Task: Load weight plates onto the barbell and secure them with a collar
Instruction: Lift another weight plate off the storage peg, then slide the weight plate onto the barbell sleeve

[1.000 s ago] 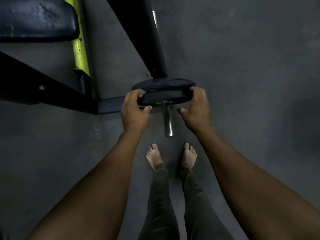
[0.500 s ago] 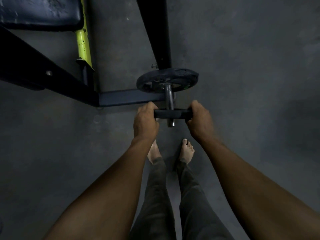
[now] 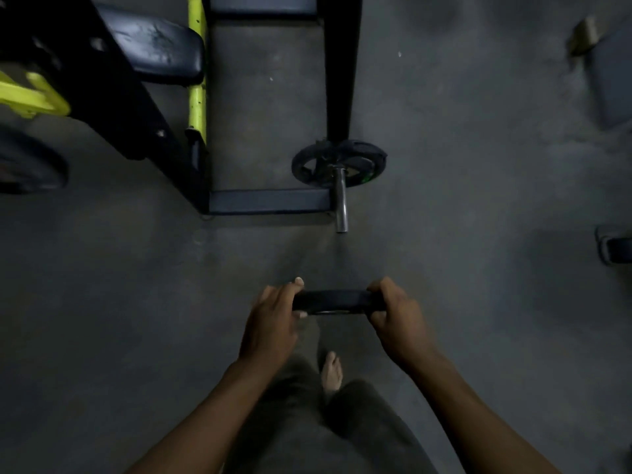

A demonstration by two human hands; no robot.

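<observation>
I hold a small black weight plate [image 3: 333,301] edge-up between both hands, well clear of the bar's end. My left hand [image 3: 272,328] grips its left rim and my right hand [image 3: 398,323] grips its right rim. The steel barbell sleeve [image 3: 341,201] points toward me, bare along its near part. One larger black plate [image 3: 362,162] sits further up the sleeve against the dark bar. No collar is visible.
A bench with a dark pad [image 3: 160,51] and yellow-green frame [image 3: 197,107] stands at the left, its dark base bar [image 3: 266,201] beside the sleeve. Another plate [image 3: 30,165] lies at far left. My bare foot [image 3: 331,371] is on the grey floor below the plate.
The small plate was against the larger plate, then slid along the sleeve toward me. It is now off the sleeve and held away from it, and I have stepped back.
</observation>
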